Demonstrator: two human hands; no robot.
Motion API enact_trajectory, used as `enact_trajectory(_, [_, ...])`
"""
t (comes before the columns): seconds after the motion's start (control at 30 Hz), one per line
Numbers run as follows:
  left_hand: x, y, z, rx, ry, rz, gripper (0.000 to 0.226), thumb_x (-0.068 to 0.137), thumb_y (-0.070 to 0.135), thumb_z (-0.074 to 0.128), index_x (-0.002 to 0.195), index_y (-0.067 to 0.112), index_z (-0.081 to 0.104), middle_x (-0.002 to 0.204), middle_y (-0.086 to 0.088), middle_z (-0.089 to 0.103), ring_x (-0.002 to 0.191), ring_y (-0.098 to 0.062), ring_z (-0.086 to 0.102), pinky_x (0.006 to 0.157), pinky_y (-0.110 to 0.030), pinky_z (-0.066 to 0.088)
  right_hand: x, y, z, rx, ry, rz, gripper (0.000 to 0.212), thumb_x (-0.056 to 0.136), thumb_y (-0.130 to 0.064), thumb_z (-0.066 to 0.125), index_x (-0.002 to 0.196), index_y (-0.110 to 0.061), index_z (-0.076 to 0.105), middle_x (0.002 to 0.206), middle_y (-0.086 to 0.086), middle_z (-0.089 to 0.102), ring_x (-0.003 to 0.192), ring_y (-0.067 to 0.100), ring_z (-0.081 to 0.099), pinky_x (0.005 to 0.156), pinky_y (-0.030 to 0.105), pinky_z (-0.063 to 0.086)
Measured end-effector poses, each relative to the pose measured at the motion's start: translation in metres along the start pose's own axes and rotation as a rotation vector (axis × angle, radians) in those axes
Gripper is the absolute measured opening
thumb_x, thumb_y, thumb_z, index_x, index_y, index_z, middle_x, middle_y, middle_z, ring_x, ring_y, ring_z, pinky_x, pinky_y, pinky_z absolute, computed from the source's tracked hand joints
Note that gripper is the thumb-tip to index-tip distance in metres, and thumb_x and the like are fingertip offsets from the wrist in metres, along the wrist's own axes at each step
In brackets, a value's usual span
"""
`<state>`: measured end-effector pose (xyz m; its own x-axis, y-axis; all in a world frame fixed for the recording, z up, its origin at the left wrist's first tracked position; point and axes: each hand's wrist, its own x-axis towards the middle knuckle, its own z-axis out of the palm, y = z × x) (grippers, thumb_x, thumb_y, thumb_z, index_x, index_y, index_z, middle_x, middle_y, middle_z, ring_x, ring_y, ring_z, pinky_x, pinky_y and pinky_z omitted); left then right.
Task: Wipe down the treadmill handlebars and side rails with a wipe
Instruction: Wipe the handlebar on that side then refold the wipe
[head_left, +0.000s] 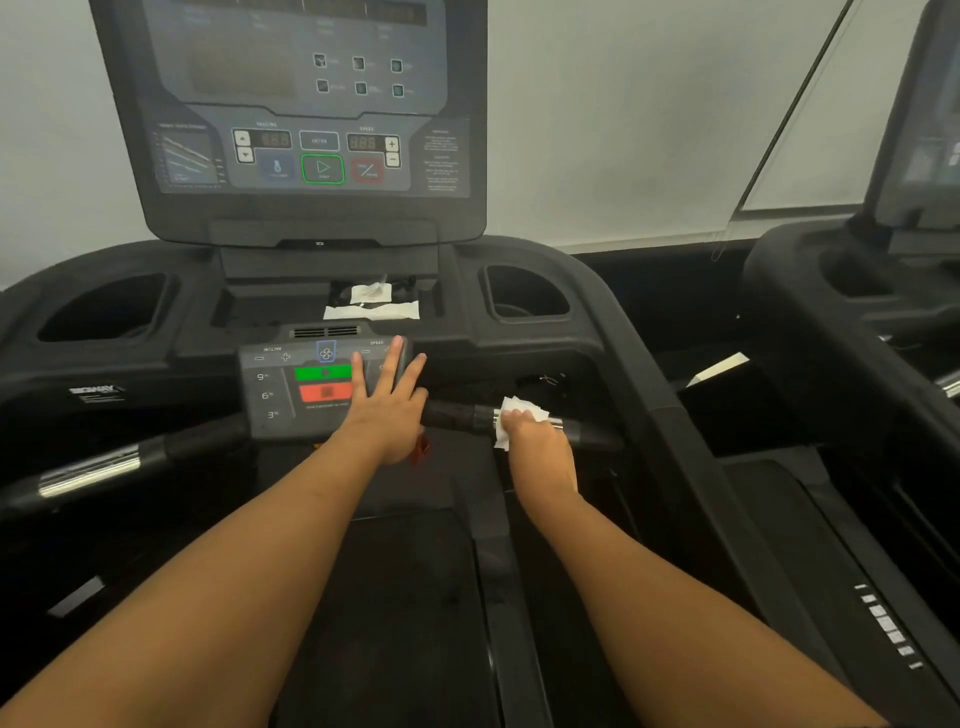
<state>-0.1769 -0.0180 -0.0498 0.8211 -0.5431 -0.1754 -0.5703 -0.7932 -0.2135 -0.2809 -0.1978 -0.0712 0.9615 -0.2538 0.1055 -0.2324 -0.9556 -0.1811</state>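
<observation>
My right hand (537, 441) grips a crumpled white wipe (519, 410) around the right front handlebar (457, 414), over its chrome sensor section. My left hand (387, 402) rests flat with straight, spread fingers on the right part of the small control panel (291, 395) between the two handlebars. The left front handlebar (104, 465), black with a chrome section, runs off to the lower left with nothing touching it. The right side rail (691, 441) slopes down toward the lower right.
The big console screen (311, 119) stands upright ahead. A tray below it holds white wipe packets (371, 306), flanked by two cup holders (524, 293). The black belt (395, 597) lies under my arms. A second treadmill (857, 322) stands at the right.
</observation>
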Motion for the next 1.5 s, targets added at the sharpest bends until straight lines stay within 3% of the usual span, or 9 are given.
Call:
enact_trajectory(0.2, [-0.001, 0.0, 0.0, 0.01, -0.004, -0.002, 0.052, 0.107, 0.038, 0.04, 0.155, 0.019, 0.034, 0.168, -0.007, -0.025, 0.142, -0.04, -0.043, 0.112, -0.076, -0.015, 0.018, -0.005, -0.009, -0.043, 0.01, 0.003, 0.033, 0.086, 0.004, 0.062, 0.115, -0.012, 0.061, 0.095, 0.005, 0.067, 0.087, 0.021, 0.066, 0.074, 0.03, 0.052])
enact_trajectory(0.4, [0.001, 0.0, 0.0, -0.008, -0.005, 0.0, 0.051, 0.106, 0.036, 0.041, 0.154, 0.019, 0.036, 0.168, -0.007, -0.024, 0.142, -0.039, -0.044, 0.112, -0.076, -0.015, -0.007, -0.004, 0.004, 0.033, -0.04, -0.081, 0.057, 0.09, 0.002, 0.057, 0.142, -0.013, 0.041, 0.139, 0.006, 0.05, 0.12, 0.023, 0.057, 0.093, 0.035, 0.052])
enact_trajectory(0.57, [0.0, -0.001, -0.001, -0.02, -0.001, 0.006, 0.051, 0.106, 0.037, 0.042, 0.154, 0.02, 0.037, 0.168, -0.007, -0.023, 0.142, -0.039, -0.043, 0.112, -0.076, -0.015, 0.021, -0.008, -0.001, -0.046, -0.004, -0.021, 0.038, 0.083, -0.001, 0.068, 0.118, -0.013, 0.057, 0.102, 0.006, 0.065, 0.089, 0.022, 0.066, 0.074, 0.033, 0.055])
enact_trajectory(0.77, [0.0, 0.0, -0.002, -0.033, -0.018, -0.002, 0.049, 0.105, 0.034, 0.044, 0.152, 0.02, 0.039, 0.168, -0.007, -0.024, 0.141, -0.038, -0.045, 0.111, -0.075, -0.017, 0.0, -0.006, 0.012, 0.03, -0.025, -0.086, 0.058, 0.09, -0.002, 0.06, 0.143, -0.014, 0.04, 0.138, 0.007, 0.05, 0.119, 0.026, 0.056, 0.094, 0.039, 0.051])
enact_trajectory(0.93, [-0.002, 0.001, -0.004, -0.029, -0.014, -0.005, 0.049, 0.106, 0.034, 0.042, 0.153, 0.019, 0.038, 0.168, -0.007, -0.025, 0.142, -0.038, -0.044, 0.111, -0.075, -0.018, 0.021, -0.013, 0.004, 0.135, -0.009, -0.108, 0.028, 0.096, 0.0, 0.043, 0.119, -0.005, 0.057, 0.116, 0.014, 0.06, 0.105, 0.034, 0.059, 0.087, 0.045, 0.05])
enact_trajectory(1.1, [-0.001, 0.001, -0.003, -0.021, -0.024, -0.006, 0.051, 0.105, 0.033, 0.042, 0.154, 0.019, 0.036, 0.168, -0.006, -0.025, 0.142, -0.038, -0.044, 0.111, -0.076, -0.017, -0.001, -0.011, 0.013, 0.038, -0.048, -0.112, 0.067, 0.09, -0.001, 0.062, 0.149, -0.015, 0.034, 0.151, 0.006, 0.04, 0.136, 0.024, 0.043, 0.106, 0.036, 0.041])
enact_trajectory(1.3, [-0.001, 0.0, -0.002, -0.04, -0.017, -0.004, 0.05, 0.105, 0.033, 0.043, 0.152, 0.019, 0.038, 0.168, -0.005, -0.025, 0.142, -0.038, -0.045, 0.111, -0.076, -0.018, 0.023, -0.022, 0.002, -0.002, 0.017, -0.085, 0.035, 0.085, -0.002, 0.066, 0.118, -0.012, 0.058, 0.103, 0.007, 0.066, 0.09, 0.026, 0.066, 0.075, 0.035, 0.053])
enact_trajectory(1.43, [0.0, 0.0, -0.002, -0.036, -0.013, 0.0, 0.05, 0.105, 0.034, 0.044, 0.152, 0.019, 0.039, 0.168, -0.006, -0.025, 0.142, -0.038, -0.044, 0.111, -0.075, -0.018, 0.001, -0.022, 0.007, 0.078, 0.012, -0.136, 0.054, 0.091, 0.001, 0.057, 0.142, -0.009, 0.043, 0.143, 0.011, 0.048, 0.13, 0.027, 0.048, 0.102, 0.037, 0.043])
enact_trajectory(1.5, [0.0, 0.0, -0.002, -0.04, -0.008, 0.0, 0.049, 0.105, 0.033, 0.045, 0.152, 0.019, 0.039, 0.168, -0.006, -0.025, 0.142, -0.037, -0.045, 0.111, -0.075, -0.019, -0.004, -0.021, 0.006, 0.045, 0.017, -0.167, 0.063, 0.09, 0.001, 0.061, 0.146, -0.012, 0.036, 0.149, 0.008, 0.041, 0.136, 0.024, 0.043, 0.106, 0.034, 0.041])
